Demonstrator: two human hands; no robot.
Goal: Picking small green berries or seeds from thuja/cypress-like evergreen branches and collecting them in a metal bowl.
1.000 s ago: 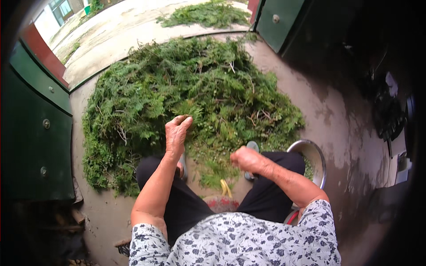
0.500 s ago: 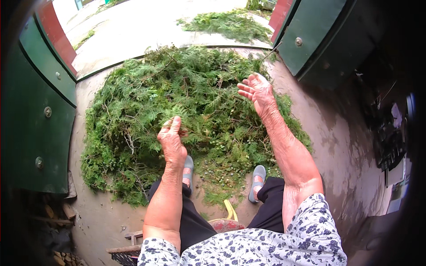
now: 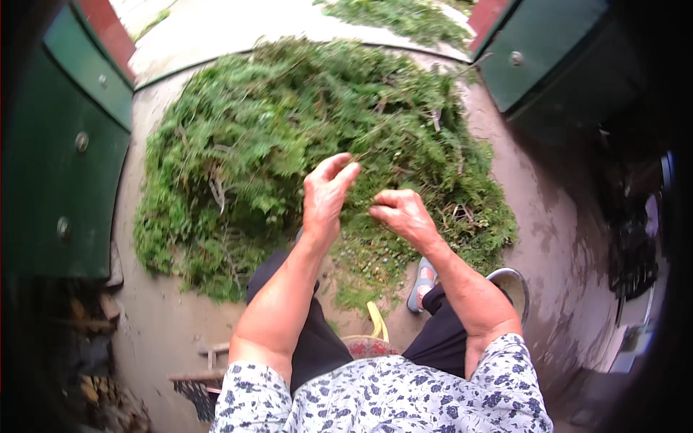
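Observation:
A large heap of green conifer branches (image 3: 253, 137), cypress-like with small round cones, lies on the floor in front of me. My left hand (image 3: 326, 195) is over its near middle, with thumb and fingers closed around a thin conifer sprig (image 3: 361, 155) whose tip shows past the fingertips. Close beside it on the right, my right hand (image 3: 408, 216) is pinched at the fingertips. Whatever lies in that pinch is too small and blurred to tell. Loose bits of greenery and cones (image 3: 368, 263) lie scattered below my hands, between my feet.
Green metal doors (image 3: 79, 166) stand on the left and right (image 3: 538, 54). Another pile of branches (image 3: 404, 18) lies outside past the threshold. A round container (image 3: 521, 289) sits by my right knee. A yellow strip (image 3: 377, 321) and a wooden frame (image 3: 202, 372) are near me.
My right hand has come down and left from the heap's right side, its fingers closing into a pinch. My left hand has moved right and up. The view has shifted, bringing the round container into sight.

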